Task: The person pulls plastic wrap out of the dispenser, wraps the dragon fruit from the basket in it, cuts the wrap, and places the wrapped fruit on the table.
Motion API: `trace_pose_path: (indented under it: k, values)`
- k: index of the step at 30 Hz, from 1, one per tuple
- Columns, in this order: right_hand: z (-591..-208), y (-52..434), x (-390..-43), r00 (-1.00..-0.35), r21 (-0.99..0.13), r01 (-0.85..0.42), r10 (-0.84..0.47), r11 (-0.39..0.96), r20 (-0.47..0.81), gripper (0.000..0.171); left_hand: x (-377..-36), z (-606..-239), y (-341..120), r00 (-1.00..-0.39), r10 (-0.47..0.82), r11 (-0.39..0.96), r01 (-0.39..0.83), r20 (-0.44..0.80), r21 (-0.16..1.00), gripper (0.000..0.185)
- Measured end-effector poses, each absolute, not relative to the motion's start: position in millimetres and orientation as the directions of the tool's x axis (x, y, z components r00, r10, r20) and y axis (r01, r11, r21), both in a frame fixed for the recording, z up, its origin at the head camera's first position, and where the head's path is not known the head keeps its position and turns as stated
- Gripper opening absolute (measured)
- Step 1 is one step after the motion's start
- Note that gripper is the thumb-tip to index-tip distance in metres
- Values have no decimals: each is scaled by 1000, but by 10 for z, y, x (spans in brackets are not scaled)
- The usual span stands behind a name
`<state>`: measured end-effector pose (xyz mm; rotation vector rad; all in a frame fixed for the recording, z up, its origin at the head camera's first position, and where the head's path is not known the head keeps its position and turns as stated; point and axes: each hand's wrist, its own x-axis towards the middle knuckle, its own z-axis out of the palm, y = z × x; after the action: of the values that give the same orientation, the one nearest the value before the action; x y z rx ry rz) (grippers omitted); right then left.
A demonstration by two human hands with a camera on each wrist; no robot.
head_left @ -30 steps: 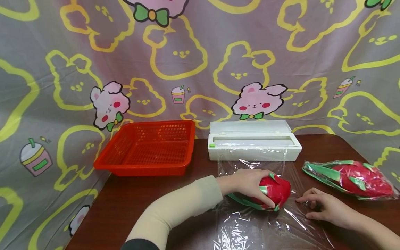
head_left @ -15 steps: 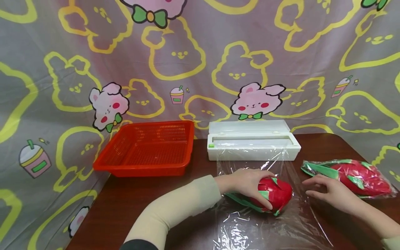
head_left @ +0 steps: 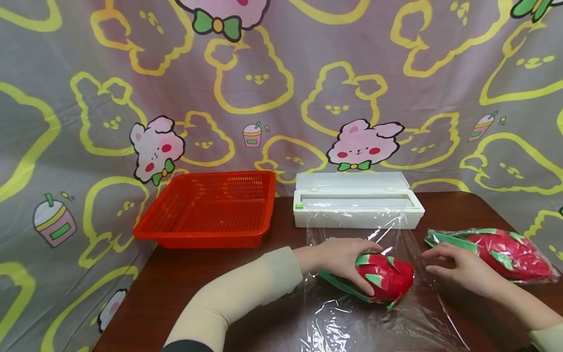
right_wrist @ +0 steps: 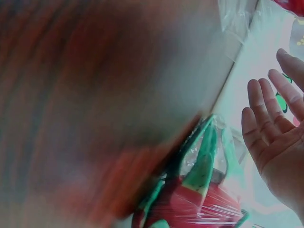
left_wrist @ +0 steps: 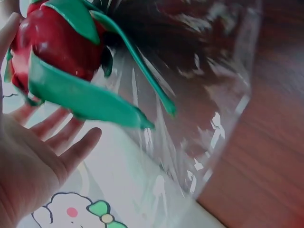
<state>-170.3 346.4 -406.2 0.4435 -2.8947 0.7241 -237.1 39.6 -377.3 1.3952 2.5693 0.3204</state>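
Note:
My left hand (head_left: 340, 259) grips a red dragon fruit (head_left: 389, 278) with green leaf tips, thumb on the near side and fingers over the far side. The fruit lies on a sheet of clear plastic wrap (head_left: 338, 322) pulled out from a white wrap dispenser (head_left: 356, 220). In the left wrist view, long green leaves (left_wrist: 85, 97) of the fruit point away from the palm. My right hand (head_left: 462, 269) hovers by the right edge of the wrap, fingers loosely bent and holding nothing. Behind it, a second dragon fruit (head_left: 514, 254) lies wrapped in film.
An orange-red plastic basket (head_left: 211, 239) stands at the back left of the brown table (head_left: 176, 278). The dispenser's lid (head_left: 352, 181) is raised. A patterned cloth (head_left: 281, 88) hangs behind the table.
My right hand has come away from the wrap's edge and moved slightly right. The dragon fruit under my left hand has turned and shifted a little, its red end now nearer me.

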Motion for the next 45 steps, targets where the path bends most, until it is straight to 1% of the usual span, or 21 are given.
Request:
trace_pose_path:
  k: [3, 7, 12, 14, 17, 21, 26, 28, 30, 34, 39, 42, 45]
  values:
    - [-4046, 3461, -1705, -936, -417, -343, -267, 842, 230, 34, -2407, -3772, 268, -527, 847, 522, 804, -63, 285, 89]
    - [-4033, 3469, -1674, -934, -414, -348, -273, 841, 231, 34, -2400, -3753, 16, -521, 853, 505, 812, -25, 292, 91]
    - [-4049, 3516, -1555, -920, -433, -384, -297, 816, 256, 33, -2320, -3712, -381, -504, 861, 446, 811, 66, 379, 87]
    - [-4056, 3541, -1490, -916, -439, -393, -304, 808, 261, 33, -2287, -3707, -532, -493, 864, 411, 807, 100, 423, 84]
    - [-4058, 3559, -1394, -922, -461, -386, -312, 799, 231, 33, -2233, -3743, -713, -470, 871, 355, 802, 141, 481, 77]
    - [-4088, 3562, -1279, -907, -519, -421, -362, 744, 217, 32, -2122, -3829, -854, -430, 889, 303, 810, 159, 502, 65]
    - [-4172, 3580, -1162, -847, -617, -495, -500, 612, 183, 30, -1936, -3935, -924, -336, 934, 246, 851, 120, 465, 53]
    - [-4203, 3586, -1129, -819, -677, -486, -559, 552, 131, 30, -1866, -3968, -944, -292, 953, 224, 863, 85, 453, 49]
    - [-4233, 3601, -1093, -800, -740, -431, -598, 517, 48, 31, -1805, -3997, -964, -265, 963, 219, 870, 45, 442, 46]
    - [-4329, 3651, -1025, -768, -829, -304, -636, 470, -79, 31, -1710, -4053, -986, -246, 969, 233, 901, -10, 365, 41]
    - [-4434, 3698, -995, -739, -885, -212, -661, 414, -132, 28, -1657, -4124, -984, -228, 971, 237, 930, -66, 279, 37]
    - [-4468, 3694, -999, -721, -904, -195, -681, 379, -130, 25, -1639, -4142, -981, -218, 972, 233, 943, -85, 236, 35]
    - [-4486, 3682, -1011, -704, -907, -223, -703, 358, -104, 24, -1630, -4149, -976, -221, 972, 234, 950, -85, 207, 31]
